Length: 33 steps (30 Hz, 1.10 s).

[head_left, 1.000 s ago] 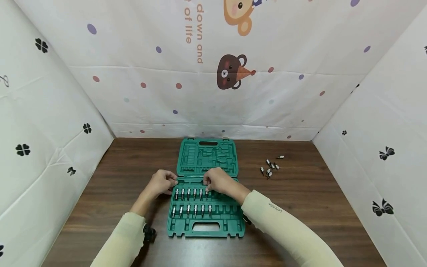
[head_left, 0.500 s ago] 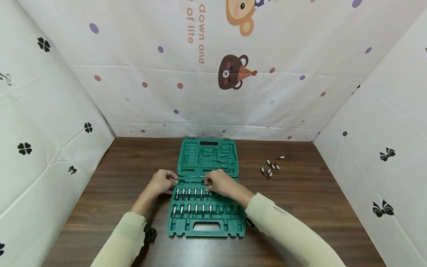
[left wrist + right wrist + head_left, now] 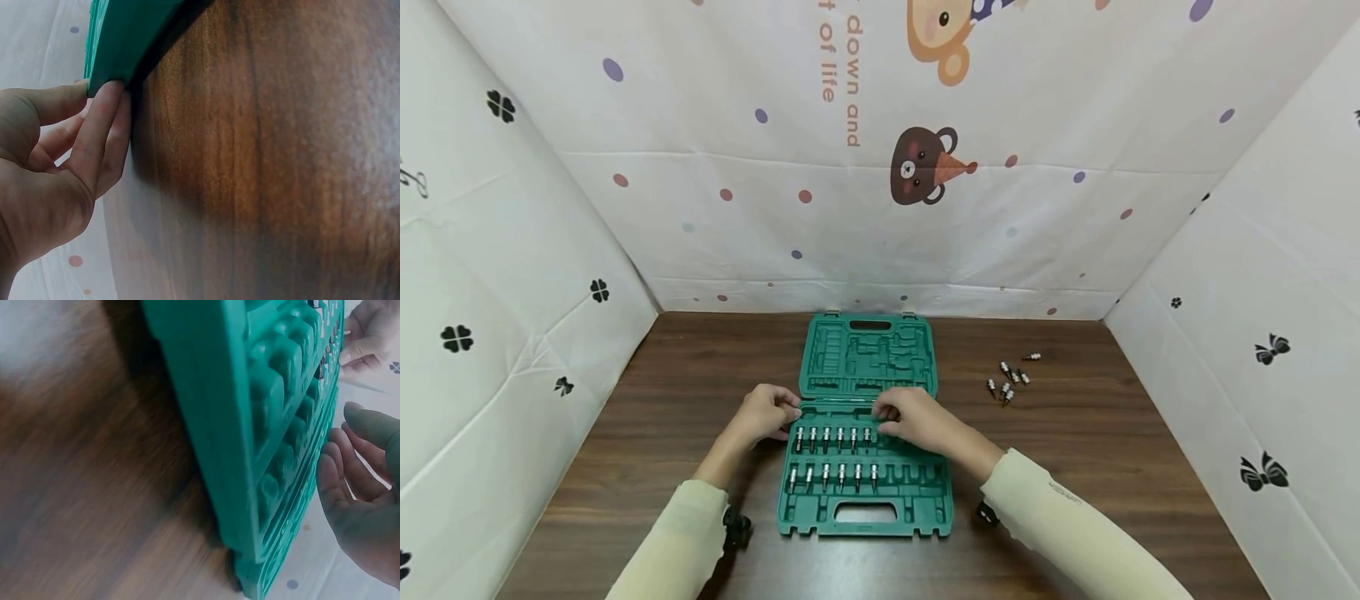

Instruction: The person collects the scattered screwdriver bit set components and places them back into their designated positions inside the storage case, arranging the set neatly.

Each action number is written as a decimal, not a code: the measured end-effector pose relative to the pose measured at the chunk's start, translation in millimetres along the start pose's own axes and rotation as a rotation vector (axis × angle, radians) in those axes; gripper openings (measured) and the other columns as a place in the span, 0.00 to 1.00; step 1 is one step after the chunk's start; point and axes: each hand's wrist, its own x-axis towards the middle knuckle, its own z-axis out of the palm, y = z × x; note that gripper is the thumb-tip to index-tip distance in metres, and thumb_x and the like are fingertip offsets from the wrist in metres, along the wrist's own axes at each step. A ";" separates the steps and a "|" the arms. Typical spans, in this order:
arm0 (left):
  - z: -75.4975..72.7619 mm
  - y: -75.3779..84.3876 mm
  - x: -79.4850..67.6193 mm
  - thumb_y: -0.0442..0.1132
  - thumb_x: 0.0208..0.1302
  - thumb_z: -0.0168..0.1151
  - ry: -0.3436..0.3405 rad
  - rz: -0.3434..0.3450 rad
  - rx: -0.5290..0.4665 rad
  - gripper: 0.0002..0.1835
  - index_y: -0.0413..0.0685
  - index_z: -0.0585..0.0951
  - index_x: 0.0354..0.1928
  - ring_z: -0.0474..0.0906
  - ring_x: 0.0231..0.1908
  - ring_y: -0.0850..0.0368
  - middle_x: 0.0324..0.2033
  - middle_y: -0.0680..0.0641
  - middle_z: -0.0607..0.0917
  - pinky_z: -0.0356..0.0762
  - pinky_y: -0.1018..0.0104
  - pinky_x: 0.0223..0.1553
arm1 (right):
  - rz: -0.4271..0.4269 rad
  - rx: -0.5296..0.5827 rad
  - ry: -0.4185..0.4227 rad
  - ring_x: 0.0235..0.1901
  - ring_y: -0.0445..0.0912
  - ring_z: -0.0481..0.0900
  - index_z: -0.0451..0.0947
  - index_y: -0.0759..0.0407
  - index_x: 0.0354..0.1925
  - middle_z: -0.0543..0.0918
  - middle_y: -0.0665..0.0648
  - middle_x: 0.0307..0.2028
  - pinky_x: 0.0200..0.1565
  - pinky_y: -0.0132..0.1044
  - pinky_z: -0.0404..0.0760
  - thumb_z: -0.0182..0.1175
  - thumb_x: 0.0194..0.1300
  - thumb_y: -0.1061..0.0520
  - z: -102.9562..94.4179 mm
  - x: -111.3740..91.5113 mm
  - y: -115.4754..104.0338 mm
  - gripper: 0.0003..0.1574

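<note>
A green plastic socket case (image 3: 808,515) lies unfolded on the table, its lid (image 3: 868,354) laid back on the far side. Two rows of silver bit sockets (image 3: 841,439) fill slots in its left and middle part; the slots at right hold none. My left hand (image 3: 765,410) pinches the case's left edge near the hinge, thumb on top and fingers (image 3: 97,131) against the side. Over the upper right of the tray hovers my right hand (image 3: 917,419), fingers loosely bent, thumb apart from them and nothing between, as the right wrist view confirms.
Several loose bit sockets (image 3: 1006,390) lie scattered on the brown wooden table (image 3: 1075,467) to the right of the case. Printed white cloth walls (image 3: 850,225) stand at the back and both sides.
My right hand has let go of a bit socket at the right end of the upper row and moved slightly right. The left hand stays at the case's edge.
</note>
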 end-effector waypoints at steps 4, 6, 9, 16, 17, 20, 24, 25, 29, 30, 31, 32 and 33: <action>0.2 -0.3 -0.3 0.30 0.73 0.61 0.003 -0.003 -0.002 0.10 0.33 0.83 0.52 0.86 0.42 0.48 0.44 0.37 0.86 0.91 0.55 0.35 | 0.020 0.005 0.030 0.46 0.44 0.84 0.84 0.58 0.52 0.86 0.52 0.47 0.48 0.38 0.86 0.71 0.68 0.57 -3.4 -7.9 8.4 0.15; 0.5 -0.6 -0.4 0.30 0.73 0.61 0.002 -0.002 -0.002 0.10 0.33 0.83 0.52 0.86 0.42 0.48 0.44 0.37 0.86 0.91 0.55 0.35 | 0.041 0.020 0.046 0.46 0.44 0.83 0.84 0.57 0.52 0.86 0.52 0.48 0.49 0.39 0.86 0.71 0.68 0.57 -5.2 -12.9 13.1 0.16; 0.9 -1.2 -0.3 0.30 0.73 0.62 0.001 -0.004 -0.005 0.10 0.33 0.84 0.52 0.86 0.42 0.48 0.44 0.37 0.86 0.91 0.55 0.35 | 0.068 0.032 0.072 0.47 0.43 0.83 0.83 0.56 0.52 0.85 0.52 0.48 0.49 0.38 0.86 0.71 0.68 0.56 -8.3 -21.2 21.6 0.16; 0.2 -2.3 0.7 0.30 0.73 0.62 0.013 -0.004 -0.006 0.10 0.33 0.84 0.51 0.86 0.41 0.49 0.43 0.37 0.86 0.91 0.56 0.34 | 0.097 0.055 0.158 0.45 0.44 0.83 0.82 0.57 0.53 0.85 0.52 0.47 0.46 0.38 0.86 0.71 0.68 0.57 -22.1 -41.3 40.3 0.17; 0.1 -2.1 1.0 0.30 0.73 0.61 0.014 -0.001 -0.003 0.10 0.33 0.84 0.51 0.86 0.41 0.49 0.43 0.37 0.86 0.91 0.56 0.34 | 0.103 0.059 0.169 0.44 0.43 0.82 0.82 0.57 0.54 0.85 0.53 0.47 0.46 0.38 0.86 0.71 0.68 0.57 -24.5 -43.9 43.0 0.17; 0.5 -1.7 2.0 0.30 0.72 0.62 0.024 -0.005 -0.004 0.09 0.34 0.84 0.50 0.86 0.40 0.50 0.43 0.38 0.86 0.91 0.56 0.34 | 0.130 0.062 0.199 0.45 0.42 0.82 0.82 0.57 0.54 0.85 0.53 0.47 0.46 0.37 0.86 0.70 0.68 0.57 -30.9 -51.3 51.5 0.17; 1.0 -1.9 2.2 0.30 0.72 0.62 0.015 0.003 0.005 0.09 0.34 0.84 0.50 0.86 0.39 0.51 0.42 0.38 0.86 0.91 0.56 0.34 | 0.157 0.045 0.230 0.44 0.42 0.83 0.82 0.57 0.54 0.85 0.53 0.47 0.46 0.40 0.86 0.70 0.68 0.57 -37.6 -60.2 62.8 0.17; 1.1 -1.8 2.2 0.30 0.72 0.62 0.015 0.003 0.005 0.09 0.34 0.84 0.50 0.86 0.38 0.51 0.42 0.38 0.86 0.91 0.55 0.34 | 0.163 0.038 0.239 0.44 0.43 0.83 0.82 0.58 0.53 0.86 0.53 0.46 0.47 0.42 0.86 0.70 0.68 0.57 -38.8 -62.0 65.6 0.16; 0.7 -1.9 2.4 0.30 0.72 0.62 0.021 0.000 0.003 0.09 0.34 0.84 0.50 0.86 0.38 0.51 0.41 0.39 0.86 0.91 0.55 0.34 | 0.187 0.027 0.277 0.43 0.44 0.83 0.82 0.59 0.53 0.86 0.55 0.45 0.49 0.46 0.84 0.70 0.69 0.56 -41.8 -68.4 76.6 0.17; 0.6 -2.3 2.6 0.30 0.72 0.62 0.021 0.001 0.004 0.09 0.34 0.84 0.50 0.85 0.38 0.52 0.41 0.38 0.86 0.91 0.55 0.34 | 0.194 0.027 0.287 0.43 0.44 0.83 0.82 0.59 0.54 0.86 0.55 0.45 0.48 0.46 0.84 0.70 0.69 0.56 -42.1 -70.1 79.4 0.17; 0.4 -2.3 2.6 0.30 0.72 0.62 0.023 -0.004 0.000 0.09 0.34 0.84 0.50 0.85 0.37 0.52 0.41 0.39 0.86 0.91 0.55 0.34 | 0.202 0.025 0.297 0.43 0.44 0.83 0.82 0.59 0.54 0.86 0.55 0.45 0.48 0.45 0.84 0.70 0.69 0.56 -42.2 -71.7 82.3 0.18; 0.4 -2.7 2.8 0.30 0.73 0.62 0.021 -0.002 0.001 0.09 0.34 0.84 0.50 0.85 0.37 0.52 0.41 0.39 0.86 0.91 0.55 0.34 | 0.210 0.019 0.310 0.43 0.44 0.83 0.82 0.59 0.54 0.86 0.56 0.45 0.47 0.44 0.84 0.70 0.68 0.56 -42.2 -73.4 85.5 0.18; 0.5 -3.0 2.8 0.30 0.73 0.61 0.019 -0.002 -0.001 0.09 0.34 0.84 0.50 0.85 0.36 0.52 0.41 0.39 0.86 0.91 0.55 0.35 | 0.217 0.013 0.323 0.43 0.45 0.83 0.82 0.59 0.54 0.86 0.56 0.45 0.46 0.43 0.84 0.71 0.68 0.56 -42.2 -75.2 88.9 0.18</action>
